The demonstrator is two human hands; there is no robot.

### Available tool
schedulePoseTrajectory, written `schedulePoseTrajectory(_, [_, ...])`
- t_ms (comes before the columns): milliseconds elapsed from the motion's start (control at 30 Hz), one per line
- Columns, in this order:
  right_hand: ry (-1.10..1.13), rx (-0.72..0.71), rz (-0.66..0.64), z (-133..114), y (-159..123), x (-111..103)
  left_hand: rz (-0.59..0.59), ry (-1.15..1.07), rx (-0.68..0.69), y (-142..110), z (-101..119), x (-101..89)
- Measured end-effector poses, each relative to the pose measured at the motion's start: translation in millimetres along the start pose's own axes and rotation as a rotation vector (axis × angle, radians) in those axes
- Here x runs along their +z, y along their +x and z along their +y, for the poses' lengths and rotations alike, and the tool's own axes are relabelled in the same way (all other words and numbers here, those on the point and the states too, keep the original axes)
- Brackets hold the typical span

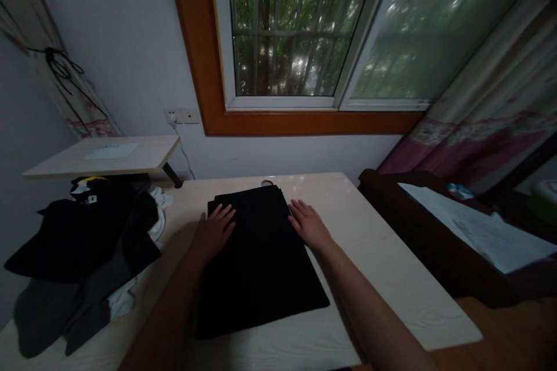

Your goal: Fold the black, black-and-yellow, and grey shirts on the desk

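Note:
A black folded garment (261, 266) lies flat on the pale wooden table (369, 261), roughly rectangular and wider toward me. What kind of garment it is, I cannot tell. My left hand (217, 227) rests on its left side near the far end, fingers spread. At its right edge is my right hand (308, 223), with the fingers stretched out and the fingertips by the cloth's border. Neither hand grips anything.
On the table's left lies a heap of black, grey and white clothes (91, 232), partly under a raised shelf (104, 153). A small round object (267, 182) sits beyond the folded cloth. Right of the table, a dark piece of furniture (409, 237) bears a white sheet (483, 226).

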State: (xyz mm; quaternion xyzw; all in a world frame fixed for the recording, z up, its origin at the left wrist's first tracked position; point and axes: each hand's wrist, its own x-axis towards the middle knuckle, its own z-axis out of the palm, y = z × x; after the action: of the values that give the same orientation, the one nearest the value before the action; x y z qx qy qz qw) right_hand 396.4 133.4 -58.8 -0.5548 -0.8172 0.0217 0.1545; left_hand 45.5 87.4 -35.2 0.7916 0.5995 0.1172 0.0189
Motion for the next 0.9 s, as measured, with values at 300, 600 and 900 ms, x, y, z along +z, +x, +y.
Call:
schedulePoseTrajectory(300, [0.002,0.007,0.007,-2.5,-0.6,-2.2,0.106,0.097,-0.317,-0.9,-30.2,8.4])
schedulePoseTrajectory(600, [0.012,0.006,0.000,-1.8,-0.4,-3.1,0.218,-0.004,-0.163,2.0,-17.0,-0.5])
schedulePoseTrajectory(900, [0.007,0.013,0.006,-1.8,-0.7,-0.9,0.078,-0.005,-0.044,1.0,-8.5,4.5])
